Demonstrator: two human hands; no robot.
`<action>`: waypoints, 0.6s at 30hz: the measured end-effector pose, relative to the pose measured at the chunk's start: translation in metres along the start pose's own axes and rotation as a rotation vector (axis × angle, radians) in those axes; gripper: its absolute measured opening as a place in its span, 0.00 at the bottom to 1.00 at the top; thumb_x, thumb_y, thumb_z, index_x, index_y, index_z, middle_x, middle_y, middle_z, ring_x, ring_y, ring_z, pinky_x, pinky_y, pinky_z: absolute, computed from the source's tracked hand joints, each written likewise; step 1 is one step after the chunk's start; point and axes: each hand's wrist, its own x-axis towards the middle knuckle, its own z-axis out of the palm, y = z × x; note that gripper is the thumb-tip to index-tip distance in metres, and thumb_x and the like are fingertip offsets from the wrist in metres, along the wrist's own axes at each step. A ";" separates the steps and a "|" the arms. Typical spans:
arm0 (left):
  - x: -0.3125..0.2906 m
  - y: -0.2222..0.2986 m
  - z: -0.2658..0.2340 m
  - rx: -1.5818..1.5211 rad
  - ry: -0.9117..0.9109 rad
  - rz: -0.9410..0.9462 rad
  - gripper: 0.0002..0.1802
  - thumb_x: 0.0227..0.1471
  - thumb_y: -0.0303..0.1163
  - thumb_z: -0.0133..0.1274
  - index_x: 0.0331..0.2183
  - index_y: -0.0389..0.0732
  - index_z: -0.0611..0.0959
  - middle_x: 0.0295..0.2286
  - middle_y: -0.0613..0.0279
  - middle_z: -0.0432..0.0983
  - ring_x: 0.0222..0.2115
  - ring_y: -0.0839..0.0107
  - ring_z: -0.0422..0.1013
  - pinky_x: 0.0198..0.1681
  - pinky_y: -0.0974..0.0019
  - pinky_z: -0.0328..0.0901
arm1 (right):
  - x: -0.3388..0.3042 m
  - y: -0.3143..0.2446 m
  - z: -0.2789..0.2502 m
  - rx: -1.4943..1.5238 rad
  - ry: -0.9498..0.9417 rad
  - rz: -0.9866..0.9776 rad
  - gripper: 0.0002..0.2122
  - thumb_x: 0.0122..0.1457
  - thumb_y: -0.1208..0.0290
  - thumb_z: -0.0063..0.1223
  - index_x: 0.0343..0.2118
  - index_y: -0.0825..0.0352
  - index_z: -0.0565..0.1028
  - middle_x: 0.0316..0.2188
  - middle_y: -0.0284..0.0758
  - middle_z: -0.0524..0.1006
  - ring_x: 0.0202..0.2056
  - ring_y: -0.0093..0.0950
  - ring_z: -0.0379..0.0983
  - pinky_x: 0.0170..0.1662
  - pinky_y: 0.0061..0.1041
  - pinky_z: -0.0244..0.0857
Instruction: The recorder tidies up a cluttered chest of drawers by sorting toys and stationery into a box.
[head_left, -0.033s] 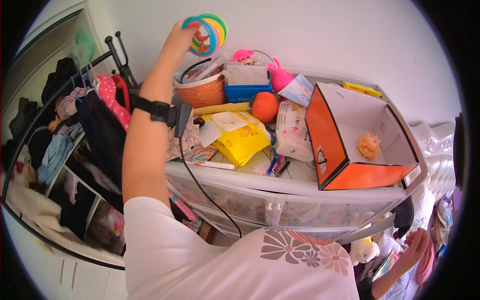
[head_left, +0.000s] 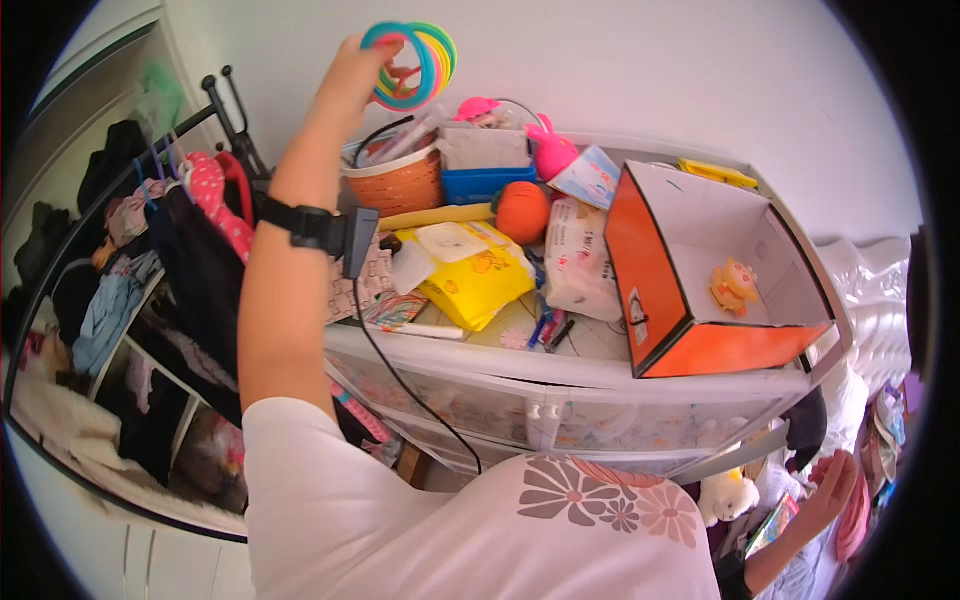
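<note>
Against the pale wall [head_left: 650, 80], colored rings [head_left: 433, 68] extend right of the left grip [head_left: 362, 68] (curled around their near rims).

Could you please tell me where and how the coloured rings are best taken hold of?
Probably pinch the coloured rings by their right-hand rims, coming from the right: the left hand grips their left side, while those curved right edges stick out uncovered.

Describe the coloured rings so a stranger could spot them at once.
Look above the left end of the white cabinet, where the left hand is raised. In its grip are the rings: thin, open hoops in teal, yellow and pink, unlike the orange-brown basket below.
</note>
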 end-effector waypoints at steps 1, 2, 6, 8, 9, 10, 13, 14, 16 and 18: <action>-0.011 0.018 0.011 -0.161 -0.062 -0.007 0.16 0.55 0.36 0.51 0.42 0.35 0.78 0.34 0.55 0.78 0.34 0.69 0.74 0.38 0.68 0.67 | -0.001 -0.010 0.007 0.031 0.054 0.009 0.08 0.64 0.67 0.47 0.37 0.66 0.73 0.21 0.27 0.68 0.21 0.14 0.61 0.25 0.13 0.54; -0.021 0.033 0.015 -0.320 -0.113 -0.016 0.16 0.55 0.35 0.51 0.41 0.35 0.78 0.33 0.57 0.78 0.33 0.71 0.74 0.37 0.69 0.67 | 0.002 -0.014 0.011 0.030 0.050 -0.006 0.08 0.64 0.68 0.48 0.36 0.67 0.73 0.21 0.27 0.69 0.21 0.14 0.62 0.25 0.13 0.54; -0.042 0.077 0.058 -0.505 -0.352 0.137 0.15 0.54 0.35 0.51 0.43 0.40 0.76 0.35 0.63 0.76 0.34 0.71 0.75 0.39 0.65 0.72 | 0.010 -0.017 0.014 0.063 -0.024 -0.082 0.05 0.63 0.72 0.48 0.35 0.68 0.72 0.21 0.28 0.70 0.21 0.14 0.62 0.26 0.15 0.56; -0.058 0.098 0.087 -0.654 -0.711 0.134 0.15 0.54 0.34 0.50 0.43 0.39 0.76 0.37 0.62 0.77 0.36 0.71 0.75 0.42 0.64 0.72 | 0.016 -0.025 0.023 0.107 -0.037 -0.093 0.05 0.63 0.73 0.48 0.35 0.69 0.72 0.22 0.29 0.71 0.22 0.15 0.63 0.27 0.15 0.57; -0.076 0.111 0.084 -0.645 -0.694 0.140 0.15 0.54 0.34 0.50 0.43 0.39 0.76 0.37 0.62 0.77 0.36 0.71 0.75 0.42 0.64 0.72 | 0.019 -0.038 0.036 0.171 -0.059 -0.102 0.04 0.63 0.74 0.48 0.35 0.69 0.71 0.22 0.30 0.71 0.22 0.16 0.63 0.27 0.15 0.57; -0.096 0.126 0.086 -0.594 -0.687 0.138 0.15 0.54 0.34 0.50 0.43 0.38 0.77 0.36 0.62 0.77 0.35 0.71 0.74 0.41 0.65 0.70 | 0.023 -0.049 0.045 0.222 -0.108 -0.147 0.04 0.63 0.74 0.48 0.35 0.70 0.71 0.22 0.30 0.72 0.22 0.16 0.64 0.27 0.15 0.57; -0.115 0.143 0.156 -0.527 -0.808 0.120 0.15 0.54 0.35 0.51 0.42 0.37 0.78 0.33 0.62 0.76 0.32 0.73 0.72 0.36 0.68 0.67 | 0.018 -0.072 0.050 0.204 -0.154 -0.155 0.04 0.63 0.76 0.46 0.35 0.71 0.71 0.23 0.31 0.73 0.24 0.17 0.66 0.29 0.14 0.60; -0.121 0.150 0.164 -0.485 -0.825 0.119 0.15 0.54 0.35 0.51 0.41 0.37 0.78 0.32 0.62 0.76 0.31 0.74 0.71 0.35 0.68 0.66 | 0.017 -0.078 0.053 0.213 -0.175 -0.155 0.04 0.63 0.75 0.47 0.35 0.71 0.71 0.23 0.31 0.73 0.24 0.16 0.66 0.29 0.14 0.60; -0.123 0.155 0.179 -0.338 -0.882 0.096 0.15 0.54 0.35 0.51 0.42 0.38 0.78 0.32 0.64 0.76 0.31 0.75 0.70 0.34 0.68 0.65 | 0.013 -0.086 0.057 0.219 -0.212 -0.135 0.05 0.62 0.74 0.49 0.34 0.71 0.72 0.23 0.30 0.73 0.25 0.16 0.67 0.30 0.13 0.60; -0.115 0.147 0.189 -0.074 -0.980 0.097 0.18 0.52 0.38 0.53 0.44 0.41 0.78 0.32 0.66 0.75 0.32 0.76 0.67 0.34 0.67 0.64 | 0.011 -0.092 0.060 0.217 -0.243 -0.147 0.05 0.62 0.74 0.49 0.33 0.71 0.72 0.23 0.30 0.72 0.25 0.16 0.67 0.29 0.13 0.60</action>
